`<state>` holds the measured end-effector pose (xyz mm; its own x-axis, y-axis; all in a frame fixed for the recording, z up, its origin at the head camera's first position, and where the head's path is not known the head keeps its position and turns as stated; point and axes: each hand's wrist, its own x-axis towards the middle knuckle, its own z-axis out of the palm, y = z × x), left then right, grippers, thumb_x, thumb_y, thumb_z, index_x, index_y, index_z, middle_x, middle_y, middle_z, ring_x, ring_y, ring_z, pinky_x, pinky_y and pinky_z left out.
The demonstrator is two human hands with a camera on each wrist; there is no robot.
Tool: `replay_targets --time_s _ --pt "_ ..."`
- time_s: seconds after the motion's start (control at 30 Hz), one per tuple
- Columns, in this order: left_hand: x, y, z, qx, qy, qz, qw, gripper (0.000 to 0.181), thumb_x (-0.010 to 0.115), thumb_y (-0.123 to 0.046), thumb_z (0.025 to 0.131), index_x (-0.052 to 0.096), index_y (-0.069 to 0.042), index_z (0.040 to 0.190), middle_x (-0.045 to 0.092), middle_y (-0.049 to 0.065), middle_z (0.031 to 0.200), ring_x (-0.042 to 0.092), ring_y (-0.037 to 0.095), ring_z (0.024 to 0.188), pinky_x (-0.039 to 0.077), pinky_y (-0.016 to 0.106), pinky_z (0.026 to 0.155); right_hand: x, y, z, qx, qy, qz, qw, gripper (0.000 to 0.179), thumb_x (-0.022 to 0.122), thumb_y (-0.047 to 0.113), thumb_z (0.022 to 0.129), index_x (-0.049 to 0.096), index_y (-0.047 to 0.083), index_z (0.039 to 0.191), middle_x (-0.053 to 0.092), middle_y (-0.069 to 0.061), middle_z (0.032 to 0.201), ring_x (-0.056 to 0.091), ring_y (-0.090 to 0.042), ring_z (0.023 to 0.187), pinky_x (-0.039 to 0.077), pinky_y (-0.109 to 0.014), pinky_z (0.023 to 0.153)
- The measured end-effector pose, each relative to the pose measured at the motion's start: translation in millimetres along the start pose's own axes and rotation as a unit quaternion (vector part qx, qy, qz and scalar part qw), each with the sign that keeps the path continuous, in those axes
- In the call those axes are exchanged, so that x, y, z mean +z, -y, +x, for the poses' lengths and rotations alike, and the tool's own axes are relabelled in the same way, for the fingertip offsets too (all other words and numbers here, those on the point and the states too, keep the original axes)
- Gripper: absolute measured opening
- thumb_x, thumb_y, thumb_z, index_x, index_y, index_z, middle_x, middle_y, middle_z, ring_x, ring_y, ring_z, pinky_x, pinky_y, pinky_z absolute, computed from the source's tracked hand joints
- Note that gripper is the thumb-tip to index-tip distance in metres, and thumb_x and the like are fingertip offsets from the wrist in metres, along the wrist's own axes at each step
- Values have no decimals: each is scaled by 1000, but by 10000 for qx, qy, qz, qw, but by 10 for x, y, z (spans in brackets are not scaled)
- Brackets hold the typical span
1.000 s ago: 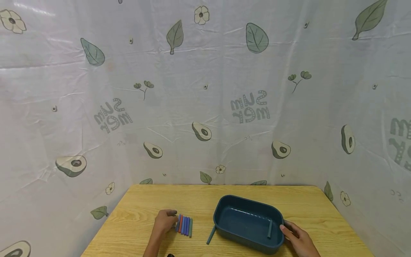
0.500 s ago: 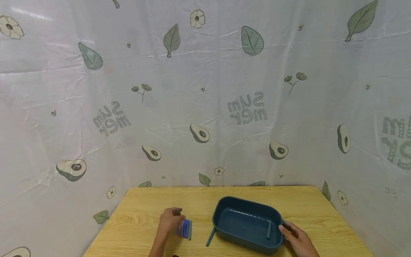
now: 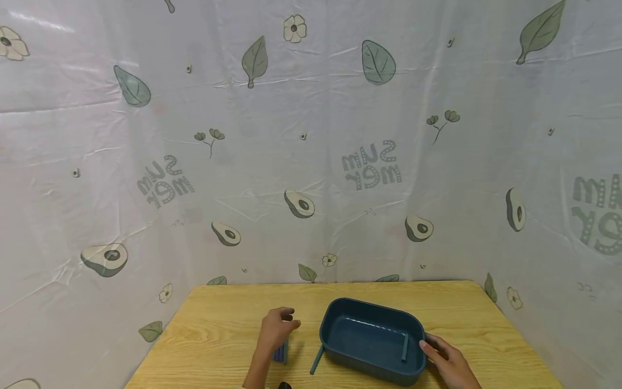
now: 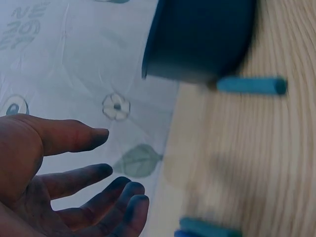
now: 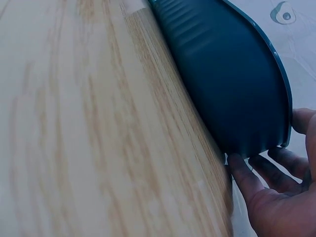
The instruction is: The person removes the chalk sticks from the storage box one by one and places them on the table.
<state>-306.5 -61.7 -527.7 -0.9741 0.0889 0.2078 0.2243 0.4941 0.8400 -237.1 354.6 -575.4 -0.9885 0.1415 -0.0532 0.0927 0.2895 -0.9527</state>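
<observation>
My left hand [image 3: 277, 328] hovers above a row of coloured chalk-like sticks [image 3: 279, 354], which it partly hides. Its thumb and fingers [image 4: 81, 185] are spread and loosely bent, with nothing between them; the fingertips look darkly stained. My right hand [image 3: 449, 363] grips the right end of a dark blue rectangular bin [image 3: 362, 366], thumb at the rim and fingers against the outer wall [image 5: 237, 84]. One teal stick [image 3: 405, 347] lies inside the bin. A similar stick [image 3: 317, 360] lies on the table against the bin's left end.
The wooden table [image 3: 218, 324] carries everything. Behind and at both sides hangs a pale curtain [image 3: 311, 162] printed with leaves and avocados. A small black object [image 3: 284, 385] shows at the bottom edge of the head view.
My left hand has moved right from the row's left end to above its right part, covering more sticks. My right hand keeps its grip, and the bin stays in place.
</observation>
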Motion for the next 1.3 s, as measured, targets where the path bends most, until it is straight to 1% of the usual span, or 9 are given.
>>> replay_targets --time_s 0.2,0.43,0.67,0.8,0.97,1.03,1.13,1.23,1.3 --pt "144 -175 44 222 46 -76 9997 45 78 -14 94 69 10 131 72 32 117 74 48 106 64 54 83 5 8 -5 -16 8 -9 10000 74 61 43 110 45 -12 156 49 -36 158 53 -49 144 62 -46 102" --pt "316 -453 74 287 -6 -168 9994 42 80 -12 92 72 7 129 74 28 115 76 44 103 64 51 81 -1 24 -11 -18 -20 70 10000 71 61 40 110 45 -13 155 49 -36 157 55 -48 143 62 -44 101" --pt "523 -618 137 501 38 -165 9986 41 81 -11 89 74 7 126 76 28 112 74 46 103 64 53 81 -4 27 -5 13 -22 -12 10000 74 61 43 110 45 -13 155 48 -37 158 54 -50 143 62 -46 102" --pt "614 -714 153 605 69 -154 9980 41 82 -11 87 75 7 124 76 31 114 72 48 106 63 56 85 4 30 -2 29 -43 -121 9999 75 61 45 109 46 -13 155 49 -37 157 55 -50 142 62 -46 101" --pt "733 -825 151 605 209 -294 9975 42 81 -11 90 74 8 127 74 31 117 71 49 108 62 60 86 9 27 -13 0 -74 -24 10000 73 62 42 109 47 -12 154 51 -36 156 56 -48 142 62 -47 101" --pt "783 -866 150 601 262 -359 9972 42 81 -10 90 73 8 128 74 30 116 72 47 107 62 57 84 9 28 -16 -15 -83 39 10000 71 62 41 109 47 -12 154 51 -35 156 57 -47 141 62 -46 101" --pt "861 -913 150 605 302 -405 9969 43 82 -11 90 73 8 128 75 26 114 73 42 103 63 51 82 10 31 -15 -9 -80 52 10000 71 62 40 110 46 -13 155 52 -35 155 57 -47 141 62 -46 101" --pt "944 -944 153 619 322 -373 9969 43 83 -11 89 73 7 127 76 24 113 74 38 101 64 45 78 13 28 -12 -21 -80 40 10000 71 62 39 110 46 -13 155 52 -35 155 56 -47 142 62 -46 101" --pt "999 -962 153 632 348 -356 9968 43 83 -11 89 73 7 126 76 24 112 74 38 100 64 44 78 16 24 -15 -36 -84 45 9999 70 62 39 110 46 -12 155 52 -35 155 56 -47 142 62 -45 101"
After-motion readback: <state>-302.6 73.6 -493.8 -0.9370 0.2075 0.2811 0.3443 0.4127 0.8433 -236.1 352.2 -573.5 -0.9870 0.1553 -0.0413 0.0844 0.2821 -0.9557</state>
